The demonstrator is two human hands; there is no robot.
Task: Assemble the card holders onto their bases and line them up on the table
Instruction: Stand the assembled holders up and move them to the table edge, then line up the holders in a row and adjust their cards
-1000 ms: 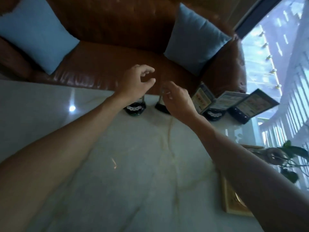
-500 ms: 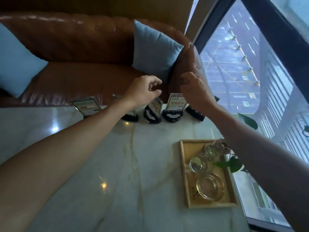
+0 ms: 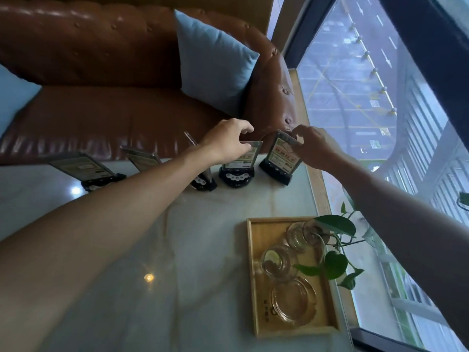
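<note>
We look down on a pale marble table (image 3: 208,250) with faint veins and two small glints of reflected light. Beyond its far edge stands a brown tufted leather sofa (image 3: 101,72) with a light blue cushion (image 3: 213,64) propped in its right corner and another blue cushion (image 3: 12,97) at the left edge. On our right a tall dark-framed window (image 3: 368,85) lets in cool daylight over a road far below
</note>
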